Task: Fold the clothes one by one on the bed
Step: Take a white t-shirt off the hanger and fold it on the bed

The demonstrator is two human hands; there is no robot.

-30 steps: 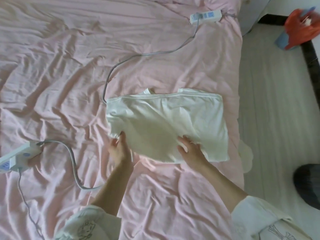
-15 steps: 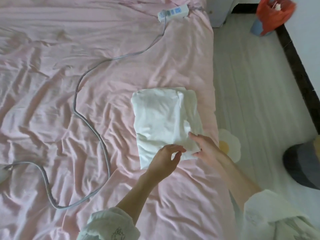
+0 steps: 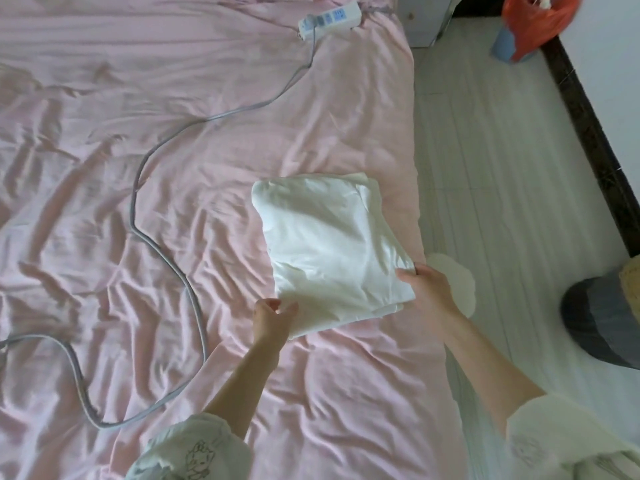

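Note:
A white garment (image 3: 325,247), folded into a thick rectangle, lies on the pink bed sheet (image 3: 173,202) close to the bed's right edge. My left hand (image 3: 272,317) pinches its near left corner between thumb and fingers. At the near right edge, my right hand (image 3: 427,289) holds the fold, thumb on top and fingers hidden underneath. Both forearms reach in from the bottom of the view, with pale printed sleeves.
A white power strip (image 3: 329,15) sits at the far edge of the bed; its grey cable (image 3: 166,244) loops across the sheet to the left. On the floor to the right are a flower-shaped mat (image 3: 453,275), a dark grey object (image 3: 602,320) and a red bag (image 3: 536,22).
The wide fold was halved into a narrower rectangle. My left hand then moved from its near middle edge to the left corner; my right hand shifted to the right edge.

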